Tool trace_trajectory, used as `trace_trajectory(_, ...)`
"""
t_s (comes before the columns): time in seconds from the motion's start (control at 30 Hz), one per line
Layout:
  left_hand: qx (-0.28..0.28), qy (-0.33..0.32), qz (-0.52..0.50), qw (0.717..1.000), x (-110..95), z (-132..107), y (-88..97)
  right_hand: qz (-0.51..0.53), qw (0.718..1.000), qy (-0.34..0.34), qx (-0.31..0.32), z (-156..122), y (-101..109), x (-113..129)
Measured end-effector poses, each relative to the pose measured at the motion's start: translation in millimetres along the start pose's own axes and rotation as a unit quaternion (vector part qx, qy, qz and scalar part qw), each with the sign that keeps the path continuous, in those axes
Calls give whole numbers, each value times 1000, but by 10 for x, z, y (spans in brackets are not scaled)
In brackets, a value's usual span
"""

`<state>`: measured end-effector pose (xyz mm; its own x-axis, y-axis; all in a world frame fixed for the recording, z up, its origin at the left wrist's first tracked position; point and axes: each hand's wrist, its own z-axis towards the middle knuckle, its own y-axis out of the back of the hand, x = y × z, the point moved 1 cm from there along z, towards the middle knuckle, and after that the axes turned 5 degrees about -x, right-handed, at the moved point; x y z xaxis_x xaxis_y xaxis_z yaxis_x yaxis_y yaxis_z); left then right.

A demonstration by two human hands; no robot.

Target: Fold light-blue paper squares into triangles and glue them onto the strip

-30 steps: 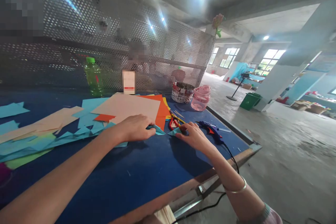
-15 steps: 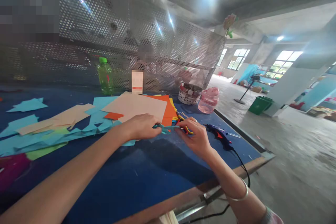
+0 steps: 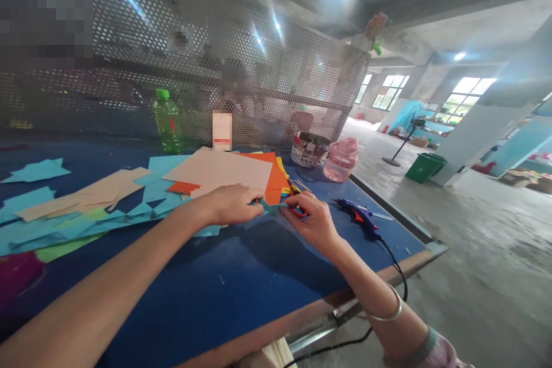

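My left hand and my right hand pinch a small teal paper piece between them, over the front of the paper stack. Red-handled scissors lie partly hidden under my right hand. A blue glue gun rests just right of that hand, its black cord running off the table edge. Beyond my hands lie a beige sheet and an orange sheet. Teal and beige paper scraps spread out to the left of my left arm.
A blue worktable ends at a wooden front edge. On it stand a green plastic bottle, a woven paper pot and a pink plastic jar. A perforated metal screen stands behind them, with a person dimly visible beyond it.
My hands have come closer together around the teal piece, which earlier sat apart at each hand's fingers. The view has tilted slightly, and the scissors are now more hidden under my right hand.
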<state>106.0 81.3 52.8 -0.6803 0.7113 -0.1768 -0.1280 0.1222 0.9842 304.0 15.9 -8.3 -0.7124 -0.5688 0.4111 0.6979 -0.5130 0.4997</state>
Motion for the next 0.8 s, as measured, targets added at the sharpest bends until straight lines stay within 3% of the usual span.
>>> trace_trajectory(0.3,2,-13,-12,1000,54,-3,-31,8,998,-47,32,-24,-2,-16)
trace_trajectory(0.8,-24,-11,-16,1000,11,9,-70,4,999,-2,48,-20,-15,17)
